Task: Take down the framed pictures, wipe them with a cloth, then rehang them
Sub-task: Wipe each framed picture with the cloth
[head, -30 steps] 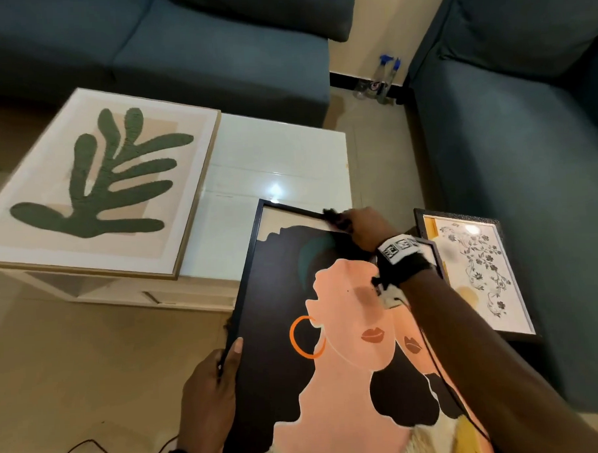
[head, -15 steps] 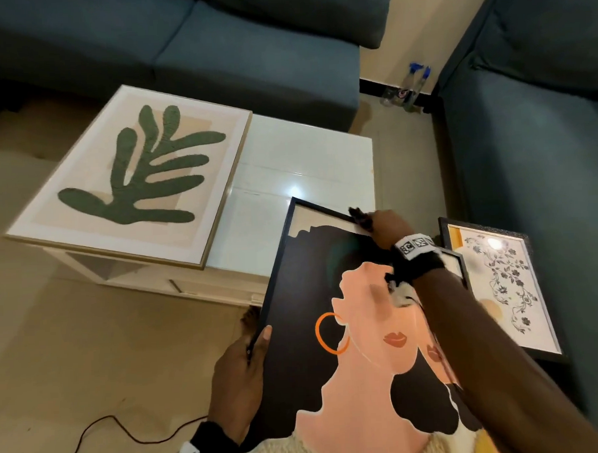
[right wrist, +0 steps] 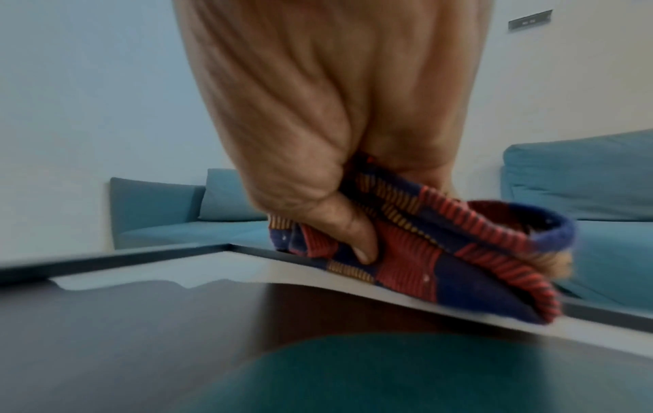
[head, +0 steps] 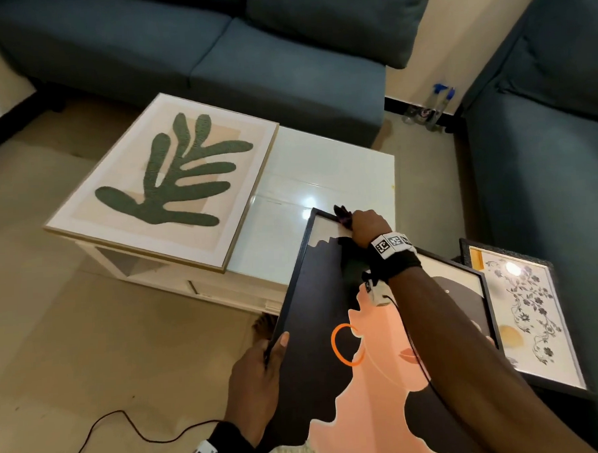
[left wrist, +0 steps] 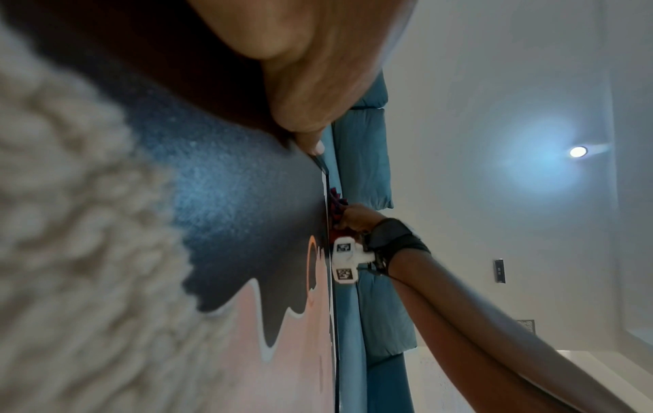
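A black-framed portrait picture with a peach face and an orange earring leans toward me, its top edge over the white table. My left hand grips its left frame edge, thumb on the front. My right hand holds a bunched red and blue cloth and presses it on the picture's top edge near the upper left corner; the cloth shows just past the knuckles. A leaf picture in a gold frame lies flat on the table. A floral picture rests against the right sofa.
The white coffee table stands ahead with its right half bare. Blue sofas run along the back and the right side. Spray bottles stand on the floor in the corner. A thin cable trails over the floor at lower left.
The view has shifted so the scene sits further right and lower. My right hand with the cloth stays on the portrait's top edge; my left hand keeps its grip.
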